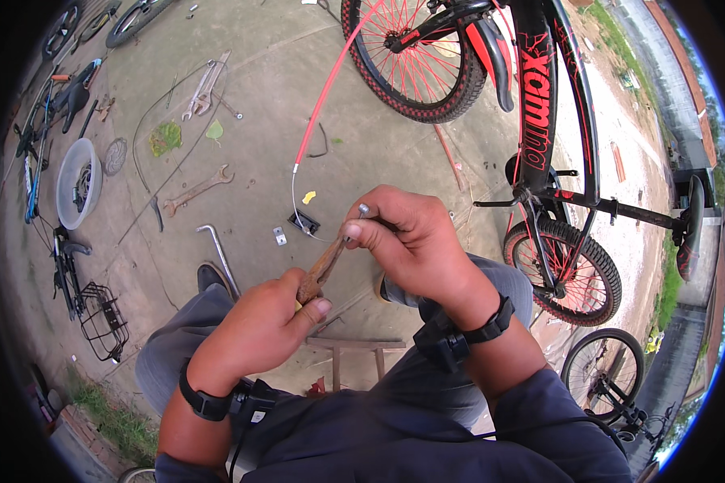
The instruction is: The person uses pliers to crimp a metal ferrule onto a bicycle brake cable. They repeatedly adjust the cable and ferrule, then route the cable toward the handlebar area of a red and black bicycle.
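My left hand (258, 322) is wrapped round a pair of rusty pliers (321, 272), whose long narrow end reaches up to my right hand (415, 245). There my right thumb and forefinger pinch a small grey bolt-like piece (364, 210); its lower part is hidden by the fingers. A red cable housing (322, 97) hangs down from the bike, and bare inner wire (294, 189) runs out of its end, looping toward the fingertips. Below the wire, a small black rectangular part (303, 223) lies on the ground beside a small silver plate (279, 235).
A black-and-red bicycle (537, 105) rests at the right. Several wrenches, including a rusty one (200, 190), and a grey cable (141, 161) lie on the concrete. A bent metal bar (219, 258) is near my left shoe. Farther left are a white basin (79, 183) and a black wire basket (103, 320).
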